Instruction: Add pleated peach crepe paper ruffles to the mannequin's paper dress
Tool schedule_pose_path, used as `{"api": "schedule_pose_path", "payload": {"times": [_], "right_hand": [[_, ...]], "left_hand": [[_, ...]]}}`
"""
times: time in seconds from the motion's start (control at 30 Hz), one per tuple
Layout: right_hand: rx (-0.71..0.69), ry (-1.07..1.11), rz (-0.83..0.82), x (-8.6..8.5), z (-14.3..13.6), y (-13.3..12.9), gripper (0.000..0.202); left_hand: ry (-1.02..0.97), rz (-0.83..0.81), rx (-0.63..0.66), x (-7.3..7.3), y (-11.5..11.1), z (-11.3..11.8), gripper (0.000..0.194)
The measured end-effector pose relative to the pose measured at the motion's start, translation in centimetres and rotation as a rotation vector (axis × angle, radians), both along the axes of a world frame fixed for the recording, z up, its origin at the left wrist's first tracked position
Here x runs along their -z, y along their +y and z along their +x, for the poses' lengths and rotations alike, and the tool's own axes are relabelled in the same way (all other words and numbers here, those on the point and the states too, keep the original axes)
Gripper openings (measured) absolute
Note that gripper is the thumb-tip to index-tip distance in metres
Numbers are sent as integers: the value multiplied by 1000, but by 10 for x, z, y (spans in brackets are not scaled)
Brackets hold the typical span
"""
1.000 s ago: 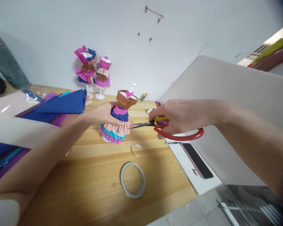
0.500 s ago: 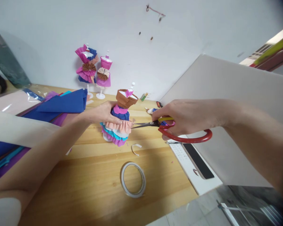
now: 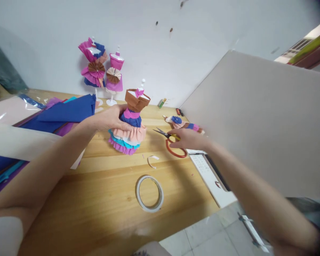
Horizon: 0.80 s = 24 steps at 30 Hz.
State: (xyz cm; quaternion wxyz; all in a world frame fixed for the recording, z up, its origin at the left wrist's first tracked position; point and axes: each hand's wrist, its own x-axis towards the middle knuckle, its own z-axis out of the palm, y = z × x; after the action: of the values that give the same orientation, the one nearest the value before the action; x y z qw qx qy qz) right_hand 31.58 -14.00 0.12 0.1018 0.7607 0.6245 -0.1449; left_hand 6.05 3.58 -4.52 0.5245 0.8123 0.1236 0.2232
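Observation:
My left hand [image 3: 113, 119] is closed around the waist of a small dress form [image 3: 137, 103] wearing a crepe-paper dress. The dress has a brown bodice, a pink band, a blue waist and ruffles in peach, white, turquoise and purple. My thumb presses on the top of the peach ruffle. To the right, my right hand [image 3: 190, 138] has its fingers on the red and yellow handles of a pair of scissors [image 3: 176, 153]. The scissor blades are slightly apart and point left, clear of the dress. They are low over the wooden table.
A roll of tape [image 3: 149, 209] and a curled paper strip [image 3: 149, 162] lie in front. Two dressed forms, one of them pink [image 3: 116, 64], stand by the wall. Folded crepe paper [image 3: 66, 112] is piled left. Behind the scissors lies a paper-flower piece [image 3: 176, 120]; a white box [image 3: 216, 185] sits right.
My right hand has drawn the scissors away from the peach ruffle, back and down toward the table at the right. My left hand keeps its hold on the dress form.

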Motion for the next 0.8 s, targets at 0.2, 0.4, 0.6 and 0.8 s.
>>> {"api": "schedule_pose_path", "payload": {"times": [0.2,0.4,0.6,0.8], "right_hand": [[88,-57,61,88,-2,2,54],[102,-113,118,82,-17,-7,35],[-22,247,417,68,-29,13,43],[-94,1037,840,66,-50,37,38]], "left_hand": [[-57,-43,30,-3,-2,-1,63],[-26,-14,-25,-3,0,-5,57],[-42,-64,-121,-14,-8,-14,59],[-58,-291,-624,0,-23,-42,56]]}}
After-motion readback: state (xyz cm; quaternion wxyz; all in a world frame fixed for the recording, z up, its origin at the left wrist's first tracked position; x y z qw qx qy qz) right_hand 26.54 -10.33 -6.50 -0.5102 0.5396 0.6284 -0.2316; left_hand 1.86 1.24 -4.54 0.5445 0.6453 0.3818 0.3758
